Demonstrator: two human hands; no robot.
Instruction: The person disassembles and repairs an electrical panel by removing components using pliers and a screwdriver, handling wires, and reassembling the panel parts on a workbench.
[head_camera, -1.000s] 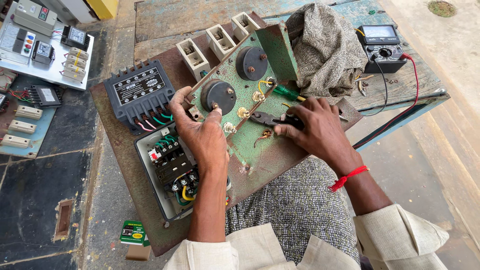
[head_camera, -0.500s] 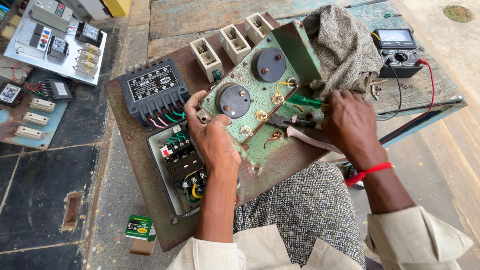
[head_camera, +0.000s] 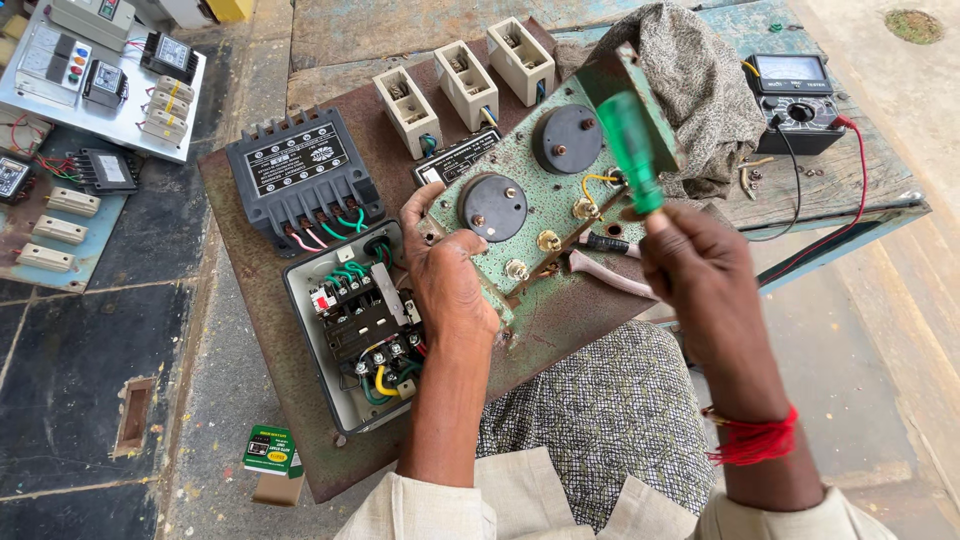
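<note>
Gripping the near-left edge of the green meter panel (head_camera: 545, 215), the left hand (head_camera: 445, 275) props it tilted on the rusty board (head_camera: 250, 300). Its round meter backs sit mounted, wires loose. Pliers (head_camera: 610, 272) lie below. Raised, the right hand (head_camera: 700, 290) clasps a green-handled screwdriver (head_camera: 632, 165), not yet touching any terminal.

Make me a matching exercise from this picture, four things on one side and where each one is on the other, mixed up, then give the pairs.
Things:
1. screwdriver with green handle
2. green panel
3. multimeter
4. small green box

Places:
A. on the floor below the rusty board
B. on the wooden bench, at the far right
C. held up in the right hand
D. gripped at its near edge by the left hand

Pairs: 1-C, 2-D, 3-B, 4-A
</note>
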